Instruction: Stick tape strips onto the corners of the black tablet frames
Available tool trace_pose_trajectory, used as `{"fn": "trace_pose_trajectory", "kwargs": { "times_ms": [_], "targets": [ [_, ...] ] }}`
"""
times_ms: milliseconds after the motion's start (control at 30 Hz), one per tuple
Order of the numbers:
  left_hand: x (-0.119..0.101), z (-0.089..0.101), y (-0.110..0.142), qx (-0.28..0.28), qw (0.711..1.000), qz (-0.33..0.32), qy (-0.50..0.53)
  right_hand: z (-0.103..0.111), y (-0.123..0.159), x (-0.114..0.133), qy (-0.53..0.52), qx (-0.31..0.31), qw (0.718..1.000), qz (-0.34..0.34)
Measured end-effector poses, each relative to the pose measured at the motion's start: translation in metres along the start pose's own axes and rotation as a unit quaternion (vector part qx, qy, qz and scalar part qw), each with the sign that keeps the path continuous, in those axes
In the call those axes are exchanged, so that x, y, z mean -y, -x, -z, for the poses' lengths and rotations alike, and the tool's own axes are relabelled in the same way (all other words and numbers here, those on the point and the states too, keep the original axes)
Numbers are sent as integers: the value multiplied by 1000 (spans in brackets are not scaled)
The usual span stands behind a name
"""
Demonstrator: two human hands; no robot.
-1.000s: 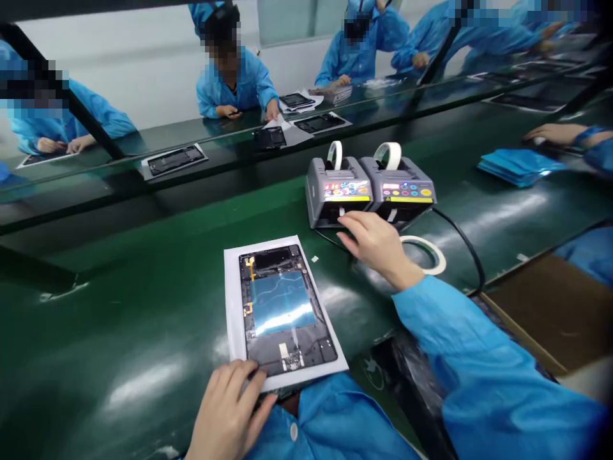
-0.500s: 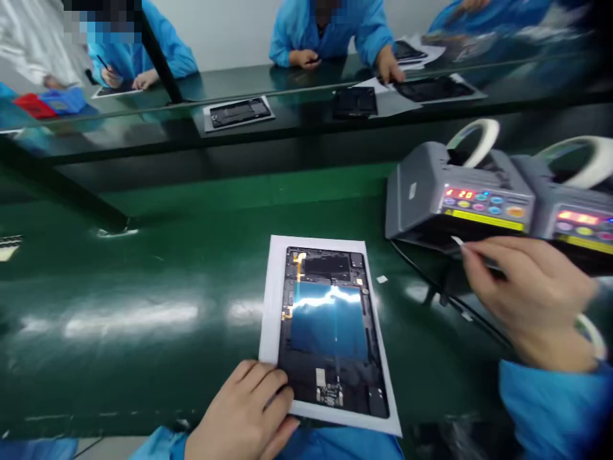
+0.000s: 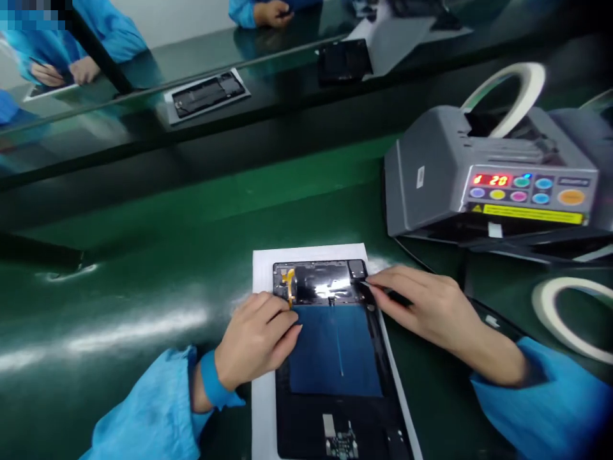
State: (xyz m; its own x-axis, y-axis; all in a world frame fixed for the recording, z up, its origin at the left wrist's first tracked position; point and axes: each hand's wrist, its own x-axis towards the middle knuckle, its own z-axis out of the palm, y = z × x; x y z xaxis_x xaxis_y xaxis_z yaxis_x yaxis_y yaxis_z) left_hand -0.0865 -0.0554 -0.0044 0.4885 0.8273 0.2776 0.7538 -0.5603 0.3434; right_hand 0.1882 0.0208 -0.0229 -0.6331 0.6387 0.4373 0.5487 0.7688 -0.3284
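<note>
An opened tablet (image 3: 335, 358) lies on a white paper sheet (image 3: 261, 409), its inner parts, a blue-covered battery area and an orange flex cable (image 3: 290, 281) facing up. My left hand (image 3: 261, 335), a blue band at its wrist, is closed with curled fingers on the tablet's left edge beside the cable. Over the upper right corner, my right hand (image 3: 421, 306) pinches a small strip of tape (image 3: 366, 283) close to the tablet's surface. The strip is partly covered by the fingertips.
A grey tape dispenser (image 3: 431, 172) with a lit panel stands at the right, a second one beside it. A tape roll (image 3: 546, 306) lies in front, near a black cable. Across a raised ledge, co-workers' hands (image 3: 67, 70) and another tablet (image 3: 208, 96) are visible.
My right hand has brought the tape strip from the dispenser to the tablet's upper right corner. My left hand has moved up from the lower left corner along the edge. The view has shifted.
</note>
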Motion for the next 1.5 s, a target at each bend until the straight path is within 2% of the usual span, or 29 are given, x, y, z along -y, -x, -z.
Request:
{"fn": "trace_pose_trajectory", "kwargs": {
  "times_ms": [100,200,367,467,633,1000,1233,1500],
  "targets": [
    [-3,4,-10,6,1000,-19,6,3,3,-7,-29,-6,999,-34],
    [-10,4,-33,24,998,-62,6,4,-1,-13,-56,-1,997,-57],
    [-21,-15,-73,89,985,-138,-49,7,-2,-19,-85,23,993,-77],
    [-23,-25,-84,136,977,-139,-92,8,0,-19,-77,36,993,-77],
    [-23,-30,-85,195,967,-115,-117,9,0,-18,-81,38,994,-66],
    [-25,-27,-85,155,977,-119,-80,12,0,-18,-82,36,994,-56],
    [-39,-28,-95,170,982,-15,-84,13,1,-19,-78,-8,996,-53],
    [-50,-36,-101,146,982,21,-118,15,1,-18,-98,-29,992,-73]
  ]
}}
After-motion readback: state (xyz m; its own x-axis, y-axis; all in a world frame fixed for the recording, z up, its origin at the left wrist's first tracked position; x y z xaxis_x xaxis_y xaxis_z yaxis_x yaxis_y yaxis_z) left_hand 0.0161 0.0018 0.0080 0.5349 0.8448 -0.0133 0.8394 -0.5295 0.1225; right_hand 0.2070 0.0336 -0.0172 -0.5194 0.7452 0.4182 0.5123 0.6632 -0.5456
